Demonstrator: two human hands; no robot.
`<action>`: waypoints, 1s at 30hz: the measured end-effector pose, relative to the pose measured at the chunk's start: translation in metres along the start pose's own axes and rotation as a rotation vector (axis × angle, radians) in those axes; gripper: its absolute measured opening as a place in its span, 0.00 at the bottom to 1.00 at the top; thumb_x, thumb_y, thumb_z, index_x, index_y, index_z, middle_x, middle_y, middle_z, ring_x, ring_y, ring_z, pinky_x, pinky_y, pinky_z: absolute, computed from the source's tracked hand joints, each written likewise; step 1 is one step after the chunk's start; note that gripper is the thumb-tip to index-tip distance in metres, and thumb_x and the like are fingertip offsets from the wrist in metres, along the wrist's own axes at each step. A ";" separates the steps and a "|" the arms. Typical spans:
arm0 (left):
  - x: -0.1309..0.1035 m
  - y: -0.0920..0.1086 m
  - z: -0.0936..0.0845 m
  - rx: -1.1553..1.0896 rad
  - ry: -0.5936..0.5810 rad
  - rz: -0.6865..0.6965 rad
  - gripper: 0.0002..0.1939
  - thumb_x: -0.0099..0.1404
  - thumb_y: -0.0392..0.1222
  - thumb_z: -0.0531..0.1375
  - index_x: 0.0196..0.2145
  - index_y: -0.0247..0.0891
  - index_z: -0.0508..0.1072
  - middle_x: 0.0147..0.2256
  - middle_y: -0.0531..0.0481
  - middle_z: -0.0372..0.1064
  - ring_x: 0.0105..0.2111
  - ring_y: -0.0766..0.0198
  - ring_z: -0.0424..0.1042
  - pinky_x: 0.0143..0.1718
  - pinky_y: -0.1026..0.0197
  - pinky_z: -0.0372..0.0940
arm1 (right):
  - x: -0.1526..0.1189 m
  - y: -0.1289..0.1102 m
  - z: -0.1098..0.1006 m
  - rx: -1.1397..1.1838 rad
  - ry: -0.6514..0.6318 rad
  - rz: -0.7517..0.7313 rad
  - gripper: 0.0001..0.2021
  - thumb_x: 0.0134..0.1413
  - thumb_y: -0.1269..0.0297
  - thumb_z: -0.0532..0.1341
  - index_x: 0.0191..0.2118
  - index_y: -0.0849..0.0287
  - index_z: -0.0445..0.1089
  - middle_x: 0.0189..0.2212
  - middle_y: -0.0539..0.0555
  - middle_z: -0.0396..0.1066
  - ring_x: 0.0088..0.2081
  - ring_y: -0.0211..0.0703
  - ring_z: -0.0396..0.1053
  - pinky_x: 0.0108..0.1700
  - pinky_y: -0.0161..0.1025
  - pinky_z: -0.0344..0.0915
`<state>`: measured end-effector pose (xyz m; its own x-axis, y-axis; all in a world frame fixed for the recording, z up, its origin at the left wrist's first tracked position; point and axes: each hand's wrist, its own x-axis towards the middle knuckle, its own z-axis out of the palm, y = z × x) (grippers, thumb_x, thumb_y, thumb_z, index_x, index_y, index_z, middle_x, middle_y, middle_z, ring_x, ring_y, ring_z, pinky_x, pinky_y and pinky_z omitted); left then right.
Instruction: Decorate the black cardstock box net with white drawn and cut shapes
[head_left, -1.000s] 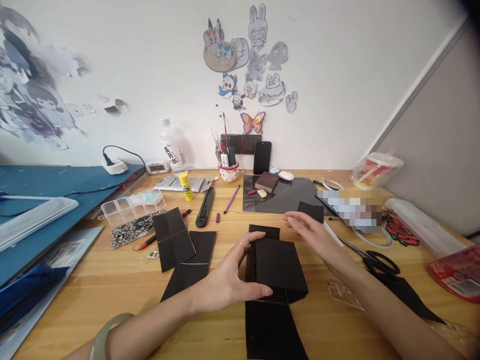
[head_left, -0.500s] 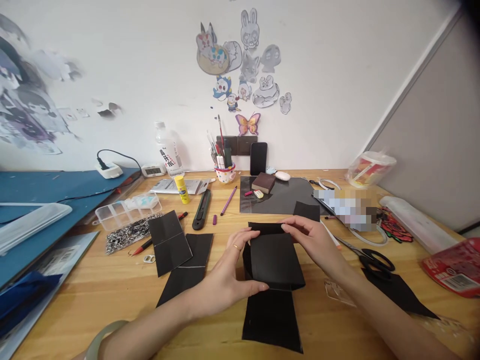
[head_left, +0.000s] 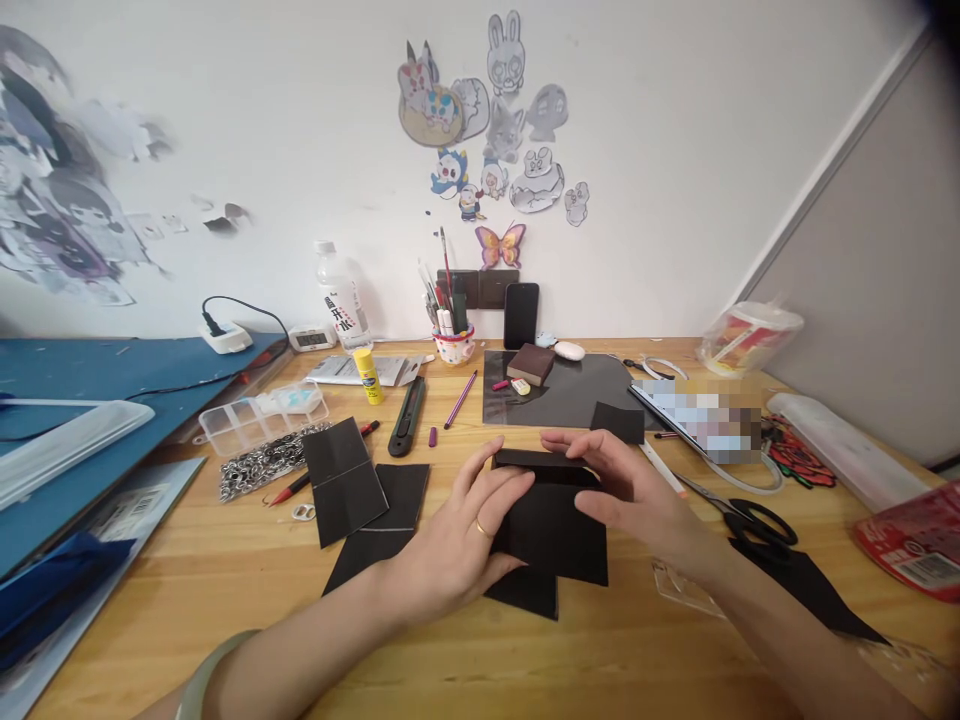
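Both your hands are on it! The folded black card (head_left: pixel 559 540) sits front and centre, over the near part of the wooden table (head_left: pixel 645 660), right between your palms. Your left hand (head_left: pixel 457 530) has it pinched from the side, fingers over the upper edge, thumb down at the lower one. And your right hand (head_left: pixel 637 490) has the far corner, fingertips along the back strip, thumb against the front panel, a dark gap showing between the two. Beneath, a black flap (head_left: pixel 531 594) pokes out towards you.

Over on your left, two creased black pieces (head_left: pixel 346 482) overlap, near the bag of metal rings (head_left: pixel 262 468). Beyond them stand the yellow glue stick (head_left: pixel 367 378) and, lying flat, the utility knife (head_left: pixel 407 418). Out to your right, the black-handled scissors (head_left: pixel 759 522) lie with blades parted, touching another black offcut (head_left: pixel 814 592).
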<state>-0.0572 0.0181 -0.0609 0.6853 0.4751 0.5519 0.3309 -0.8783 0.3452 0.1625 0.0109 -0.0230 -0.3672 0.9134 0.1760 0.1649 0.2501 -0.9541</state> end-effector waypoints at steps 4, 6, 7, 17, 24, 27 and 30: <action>0.002 -0.009 0.001 0.093 0.015 0.144 0.39 0.64 0.38 0.54 0.61 0.43 0.29 0.48 0.39 0.58 0.59 0.46 0.47 0.57 0.33 0.40 | 0.000 0.010 -0.001 -0.118 0.059 -0.094 0.11 0.48 0.62 0.64 0.36 0.52 0.62 0.54 0.56 0.59 0.56 0.49 0.56 0.55 0.46 0.56; 0.000 -0.012 0.001 0.068 -0.020 0.117 0.38 0.63 0.38 0.54 0.61 0.45 0.31 0.50 0.39 0.55 0.61 0.45 0.41 0.57 0.34 0.42 | -0.001 0.014 -0.001 -0.168 0.069 -0.121 0.11 0.47 0.63 0.64 0.36 0.52 0.62 0.53 0.55 0.59 0.55 0.49 0.57 0.54 0.46 0.57; -0.002 -0.013 0.001 0.048 -0.037 0.103 0.39 0.63 0.40 0.55 0.61 0.46 0.32 0.51 0.38 0.52 0.61 0.44 0.37 0.57 0.35 0.44 | -0.002 0.016 -0.001 -0.184 0.068 -0.130 0.11 0.48 0.63 0.64 0.36 0.51 0.62 0.53 0.55 0.59 0.55 0.49 0.57 0.54 0.46 0.57; -0.005 0.000 0.001 -0.581 0.254 -0.322 0.40 0.55 0.56 0.61 0.56 0.50 0.41 0.57 0.43 0.33 0.61 0.48 0.37 0.58 0.43 0.48 | -0.006 0.036 0.007 -0.270 0.027 -0.166 0.30 0.41 0.60 0.68 0.51 0.48 0.58 0.58 0.56 0.50 0.60 0.51 0.50 0.59 0.49 0.50; 0.003 0.002 -0.006 -0.855 -0.072 -0.500 0.54 0.53 0.46 0.65 0.60 0.46 0.27 0.62 0.40 0.39 0.60 0.52 0.45 0.59 0.46 0.45 | -0.010 0.048 0.019 -0.103 -0.048 -0.101 0.50 0.42 0.45 0.62 0.64 0.45 0.27 0.66 0.57 0.31 0.64 0.49 0.33 0.61 0.54 0.39; 0.003 0.005 -0.004 -0.866 -0.128 -0.533 0.58 0.52 0.43 0.66 0.60 0.47 0.22 0.61 0.39 0.39 0.59 0.54 0.49 0.59 0.46 0.47 | -0.008 0.052 0.021 -0.081 -0.055 -0.121 0.53 0.41 0.41 0.59 0.63 0.45 0.20 0.66 0.57 0.23 0.65 0.48 0.28 0.61 0.55 0.38; 0.002 0.006 0.002 -0.738 -0.132 -0.526 0.62 0.48 0.43 0.68 0.60 0.46 0.20 0.63 0.38 0.25 0.61 0.49 0.40 0.59 0.43 0.43 | -0.007 0.056 0.024 -0.069 -0.041 -0.125 0.55 0.38 0.38 0.58 0.62 0.46 0.19 0.65 0.57 0.20 0.64 0.48 0.27 0.61 0.54 0.37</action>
<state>-0.0528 0.0138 -0.0590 0.6473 0.7541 0.1111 0.1535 -0.2717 0.9500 0.1528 0.0109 -0.0837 -0.4260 0.8600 0.2810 0.1774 0.3840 -0.9061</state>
